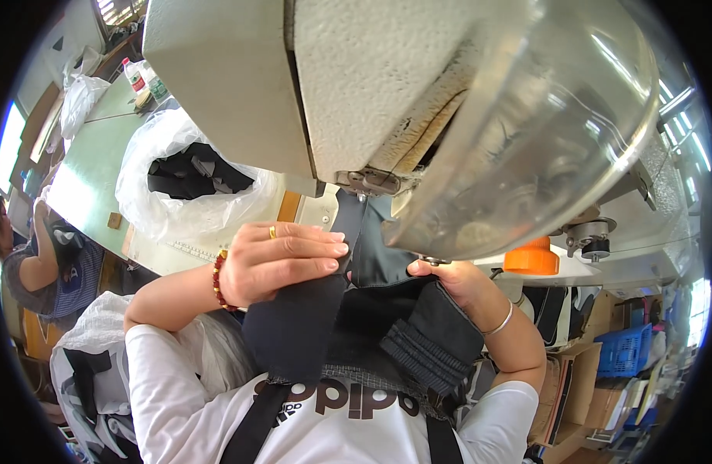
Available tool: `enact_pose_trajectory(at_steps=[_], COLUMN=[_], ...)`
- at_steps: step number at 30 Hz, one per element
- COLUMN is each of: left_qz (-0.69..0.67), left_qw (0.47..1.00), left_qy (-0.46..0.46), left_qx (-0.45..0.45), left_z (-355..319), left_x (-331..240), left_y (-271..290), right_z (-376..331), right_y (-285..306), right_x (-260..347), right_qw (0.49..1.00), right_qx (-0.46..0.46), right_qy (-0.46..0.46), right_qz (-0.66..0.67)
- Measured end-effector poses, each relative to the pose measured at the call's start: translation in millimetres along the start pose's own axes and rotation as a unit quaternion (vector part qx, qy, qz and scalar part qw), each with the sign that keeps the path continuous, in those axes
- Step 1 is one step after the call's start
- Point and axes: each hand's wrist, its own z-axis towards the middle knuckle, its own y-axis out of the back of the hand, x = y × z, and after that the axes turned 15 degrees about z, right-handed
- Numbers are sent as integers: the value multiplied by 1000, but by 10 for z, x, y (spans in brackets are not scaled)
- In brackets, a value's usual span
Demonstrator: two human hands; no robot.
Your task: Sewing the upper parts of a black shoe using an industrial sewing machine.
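A dark fabric piece [294,325] runs from my lap up to the needle area of a white sewing machine [363,69]. My left hand [282,263] grips this piece near its upper part, with the fingers pressed together on top. To the right, my right hand [458,280] holds the edge of a smooth black panel [379,259], its thumb on top and the other fingers hidden beneath. Below that hand hangs a ribbed black section [425,352] of the cloth. The panel's far end passes under the machine's presser area, which is partly hidden by a clear plastic guard [526,131].
Left of the machine, a white plastic bag [139,182] holds black pieces on the green table [85,182]. An orange cap [531,257] sits right of the guard. Boxes and a blue basket [623,350] stand at lower right. Another person [50,259] works at far left.
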Motion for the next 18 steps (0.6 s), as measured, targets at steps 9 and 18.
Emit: enact_pose_trajectory(at_steps=[9, 18], left_qz=[137, 216], left_qw=[986, 966], left_qy=[-79, -126], left_qx=[53, 61], left_z=[3, 12], left_x=[-164, -156], left_y=[-101, -109], right_z=[68, -35], right_y=[401, 105], right_x=[-230, -42], right_qw=[998, 991], right_qx=[38, -76], right_qy=[42, -5], right_qz=[19, -107])
